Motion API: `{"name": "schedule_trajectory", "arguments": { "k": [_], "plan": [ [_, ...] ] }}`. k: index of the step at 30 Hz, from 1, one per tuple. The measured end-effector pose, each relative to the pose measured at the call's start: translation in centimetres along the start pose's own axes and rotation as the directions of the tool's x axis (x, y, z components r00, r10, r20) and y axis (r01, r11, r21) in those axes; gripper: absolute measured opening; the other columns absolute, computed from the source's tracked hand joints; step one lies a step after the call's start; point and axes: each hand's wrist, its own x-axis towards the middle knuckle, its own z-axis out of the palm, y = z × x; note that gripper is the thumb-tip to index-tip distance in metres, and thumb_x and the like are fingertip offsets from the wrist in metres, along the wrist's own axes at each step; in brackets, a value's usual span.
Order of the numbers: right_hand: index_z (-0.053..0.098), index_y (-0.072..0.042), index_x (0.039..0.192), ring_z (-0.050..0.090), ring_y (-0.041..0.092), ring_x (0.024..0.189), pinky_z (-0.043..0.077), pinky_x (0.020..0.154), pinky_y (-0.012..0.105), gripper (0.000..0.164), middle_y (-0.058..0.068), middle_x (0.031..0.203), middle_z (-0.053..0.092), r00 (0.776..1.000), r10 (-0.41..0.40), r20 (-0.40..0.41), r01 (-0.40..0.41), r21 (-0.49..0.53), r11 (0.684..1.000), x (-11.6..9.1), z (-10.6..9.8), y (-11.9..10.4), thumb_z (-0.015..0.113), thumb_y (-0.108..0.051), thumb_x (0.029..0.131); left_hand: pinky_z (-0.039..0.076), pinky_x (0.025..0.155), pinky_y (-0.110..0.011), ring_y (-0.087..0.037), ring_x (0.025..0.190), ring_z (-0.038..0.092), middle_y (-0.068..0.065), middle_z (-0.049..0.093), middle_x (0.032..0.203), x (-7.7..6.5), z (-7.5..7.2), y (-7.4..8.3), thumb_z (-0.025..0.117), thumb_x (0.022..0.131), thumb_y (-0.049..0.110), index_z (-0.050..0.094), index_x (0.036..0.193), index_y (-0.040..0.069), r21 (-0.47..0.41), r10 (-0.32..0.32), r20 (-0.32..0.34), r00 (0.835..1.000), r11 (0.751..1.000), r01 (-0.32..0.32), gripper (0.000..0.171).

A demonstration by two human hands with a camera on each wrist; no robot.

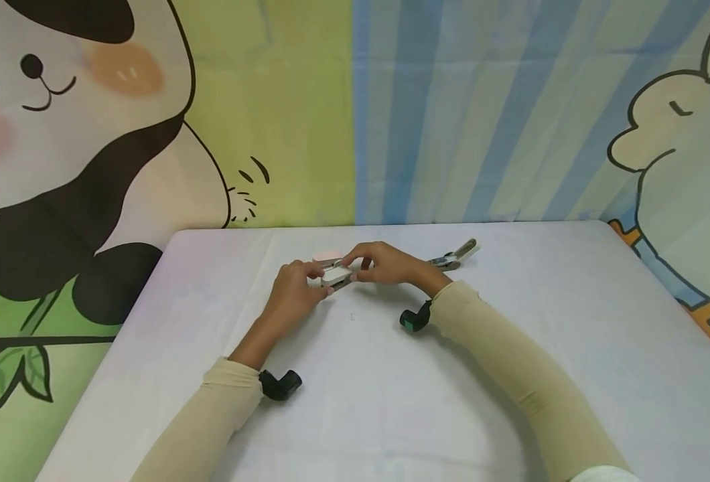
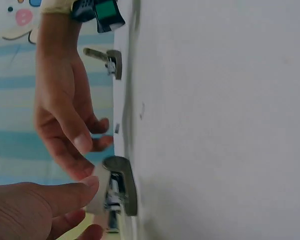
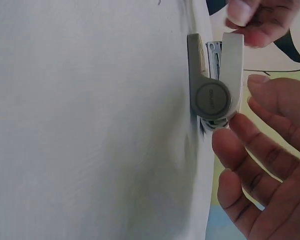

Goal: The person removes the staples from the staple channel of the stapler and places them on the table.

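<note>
A stapler (image 3: 232,75) with a white top, grey base and round grey hinge stands on the table, its top slightly raised off the base. My left hand (image 1: 291,294) is at its front end; in the right wrist view a fingertip meets the top's corner and the thumb looks just off it. My right hand (image 1: 388,262) is at the hinge end, fingers loosely bent. There a fingertip (image 3: 239,125) touches or nearly touches the rear, while the thumb (image 3: 259,82) stays apart from the top.
A second stapler (image 1: 454,256), its top swung up, lies behind my right wrist. A pale pink object (image 1: 327,256) sits behind the first stapler. The white table (image 1: 355,402) ends at a printed cloth backdrop (image 1: 439,120). Small staples (image 1: 352,317) lie in front.
</note>
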Motion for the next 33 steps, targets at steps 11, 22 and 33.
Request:
{"name": "schedule_trajectory", "arguments": {
  "k": [11,22,33],
  "plan": [
    [0.064,-0.013,0.128,0.054,0.013,0.081,0.046,0.072,0.028,0.038,0.003,0.111,0.056,0.999,0.044,0.028,-0.028,-0.429,0.903,0.3,1.1,-2.2,0.070,-0.020,0.092,0.043,0.068,-0.033,-0.019,0.078,0.054,-0.008,0.063,0.091,1.3,1.3,-1.4,0.073,0.087,0.010,0.070,0.103,-0.001,-0.107,0.026,0.151,0.988,0.994,-0.009,0.019],
    [0.068,-0.008,0.112,0.053,0.009,0.074,0.046,0.071,0.025,0.020,0.001,0.098,0.056,0.996,-0.075,0.045,0.086,-0.313,0.946,-2.8,0.7,-1.5,0.066,-0.016,0.094,0.046,0.058,-0.026,-0.012,0.068,0.059,-0.007,0.069,0.087,1.3,1.6,-0.2,0.073,0.087,0.009,0.071,0.104,-0.004,-0.230,0.087,0.292,0.953,0.973,-0.019,0.022],
    [0.070,-0.014,0.100,0.056,0.006,0.076,0.048,0.068,0.026,0.013,-0.007,0.091,0.058,0.999,-0.022,0.049,0.033,-0.222,0.975,-6.3,0.6,-2.5,0.073,-0.018,0.088,0.047,0.060,-0.025,-0.009,0.068,0.058,-0.002,0.069,0.080,1.0,1.4,1.4,0.077,0.083,0.010,0.074,0.092,-0.001,-0.255,0.259,0.419,0.870,0.953,-0.161,0.015]
  ]
}}
